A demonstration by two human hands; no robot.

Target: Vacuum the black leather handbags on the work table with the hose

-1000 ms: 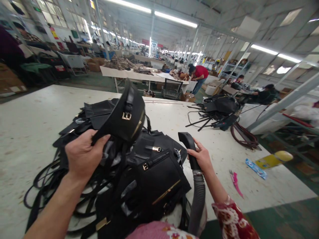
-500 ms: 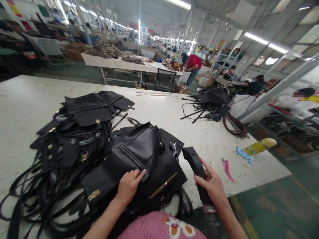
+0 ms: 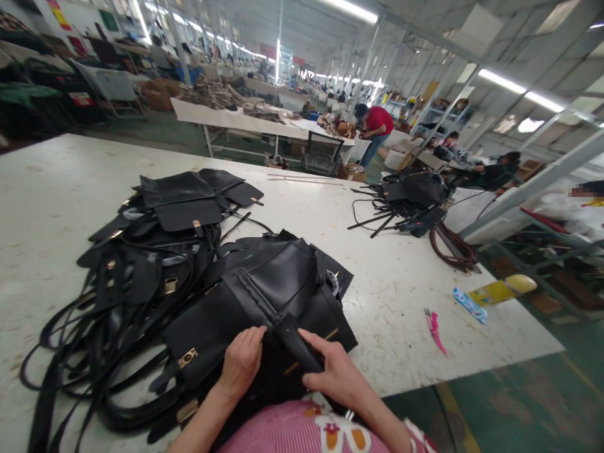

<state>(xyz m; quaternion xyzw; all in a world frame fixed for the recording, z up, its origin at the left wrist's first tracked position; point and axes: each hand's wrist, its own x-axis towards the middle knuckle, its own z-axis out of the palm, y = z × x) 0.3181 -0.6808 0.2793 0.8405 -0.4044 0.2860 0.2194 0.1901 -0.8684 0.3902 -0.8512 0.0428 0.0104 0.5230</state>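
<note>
A black leather backpack [image 3: 283,270] with gold zips and a gold clasp lies on its side on the white table [image 3: 391,352], close in front of me. My left hand [image 3: 243,362] is closed on the bag's edge near its flap, fingers curled over the leather. In my right hand [image 3: 337,371] is a black hose nozzle [image 3: 298,345], its flat tip against or just above the bag beside my left fingers; I cannot tell if it touches. My body hides most of the hose.
More black backpacks [image 3: 182,214] with long straps are heaped to the left. Pink thread snips [image 3: 435,331], a blue packet [image 3: 470,306] and a yellow spray can [image 3: 504,290] lie at right. Farther back sit another black bag pile [image 3: 415,192] and brown straps [image 3: 450,248]. Several people work beyond.
My right hand has brought the nozzle left from beside the bag onto or over it. My left fingers, flatter before, are now curled at the leather edge. The view has shifted slightly.
</note>
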